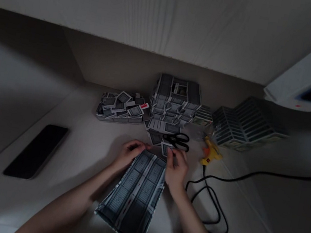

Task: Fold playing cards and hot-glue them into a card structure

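The left grip (141, 146) was closed on the far left corner of a shallow tray built of patterned cards (137, 193), which was held tilted between the two hands and extended from them toward the body. The tray's far right corner was met by the right grip (173, 152), its fingertips placed at a small loose card (165, 149); whether card or tray was pinched there cannot be told. Just beyond, black-handled scissors (179, 140) were seen. Farther out on the worktop (74, 166) were placed a card-filled box (119, 117), a stacked card structure (176, 100), a yellow glue gun (211, 153) and, well left, a black smartphone (36, 151).
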The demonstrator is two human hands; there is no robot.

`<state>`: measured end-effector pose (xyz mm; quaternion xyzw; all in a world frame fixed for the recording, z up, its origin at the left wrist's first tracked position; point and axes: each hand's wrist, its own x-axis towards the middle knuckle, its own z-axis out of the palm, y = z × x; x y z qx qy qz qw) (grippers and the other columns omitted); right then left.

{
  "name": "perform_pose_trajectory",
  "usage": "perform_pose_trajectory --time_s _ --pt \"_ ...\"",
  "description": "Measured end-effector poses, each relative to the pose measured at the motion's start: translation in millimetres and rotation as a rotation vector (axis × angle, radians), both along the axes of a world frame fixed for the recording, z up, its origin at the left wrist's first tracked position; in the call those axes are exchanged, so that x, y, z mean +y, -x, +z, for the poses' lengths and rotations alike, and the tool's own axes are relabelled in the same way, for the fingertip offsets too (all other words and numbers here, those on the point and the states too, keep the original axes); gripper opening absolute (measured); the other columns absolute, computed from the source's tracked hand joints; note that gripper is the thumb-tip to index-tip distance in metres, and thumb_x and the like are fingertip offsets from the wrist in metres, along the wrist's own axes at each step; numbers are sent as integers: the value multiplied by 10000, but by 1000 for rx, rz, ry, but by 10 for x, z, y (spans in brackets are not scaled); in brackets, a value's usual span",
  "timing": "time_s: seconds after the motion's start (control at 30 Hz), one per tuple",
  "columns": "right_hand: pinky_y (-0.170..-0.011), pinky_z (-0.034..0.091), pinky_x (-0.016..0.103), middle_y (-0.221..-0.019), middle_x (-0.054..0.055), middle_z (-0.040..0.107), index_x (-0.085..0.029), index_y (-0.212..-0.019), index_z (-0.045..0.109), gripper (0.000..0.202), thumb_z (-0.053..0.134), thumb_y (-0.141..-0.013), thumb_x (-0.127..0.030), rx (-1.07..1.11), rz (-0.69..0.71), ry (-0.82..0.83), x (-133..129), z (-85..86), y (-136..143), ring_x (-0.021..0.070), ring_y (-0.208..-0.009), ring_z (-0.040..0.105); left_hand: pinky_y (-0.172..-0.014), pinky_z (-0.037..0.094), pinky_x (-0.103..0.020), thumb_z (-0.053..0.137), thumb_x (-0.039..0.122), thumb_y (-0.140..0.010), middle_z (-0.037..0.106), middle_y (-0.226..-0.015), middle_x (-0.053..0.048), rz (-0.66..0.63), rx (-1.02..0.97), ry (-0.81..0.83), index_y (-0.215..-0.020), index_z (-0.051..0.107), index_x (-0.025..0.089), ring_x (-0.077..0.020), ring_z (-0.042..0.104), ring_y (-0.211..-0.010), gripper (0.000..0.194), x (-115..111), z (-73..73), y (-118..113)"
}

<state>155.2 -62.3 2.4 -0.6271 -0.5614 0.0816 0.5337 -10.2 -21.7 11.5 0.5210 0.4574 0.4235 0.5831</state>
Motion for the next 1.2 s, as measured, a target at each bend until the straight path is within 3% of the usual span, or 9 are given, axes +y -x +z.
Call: perform_pose_trajectory --time_s 0.23,0.5,0.6,1.0,1.2 --pt "-709 457 298 -785 55 637 -180 -808 624 173 496 -820 -296 -75 65 -8 155 66 -89 172 -764 585 -803 453 -283 525 353 -767 696 -875 -43 33 87 -147 -806 645 162 -172 617 -862 229 -29 8 69" --pt "-747 494 271 -921 23 698 -227 -931 667 199 505 -820 -264 -217 445 138 191 402 -141 161 -846 643 -723 473 -242 574 252 -712 706 -791 -28 100 217 -210 -769 685 157 -150 632 -748 156 -27 142 119" --pt "-768 493 273 -944 18 694 -232 -977 658 221 495 -827 -228 -265 527 197 176 487 -122 156 -860 642 -681 470 -224 585 226 -696 702 -764 -24 96 260 -219 -758 685 150 -139 626 -710 140 -27 181 139" --pt "-772 470 258 -950 35 691 -218 -980 659 231 471 -848 -232 -365 546 268 206 571 36 150 -864 632 -643 465 -220 595 258 -694 693 -723 -28 132 244 -205 -725 680 144 -135 612 -666 146 -19 181 144" --pt "-764 444 257 -968 37 683 -229 -1016 641 246 462 -848 -220 -542 551 378 268 695 137 167 -891 620 -655 467 -222 596 255 -698 695 -740 -31 128 251 -227 -751 681 139 -138 619 -678 153 -14 160 149"
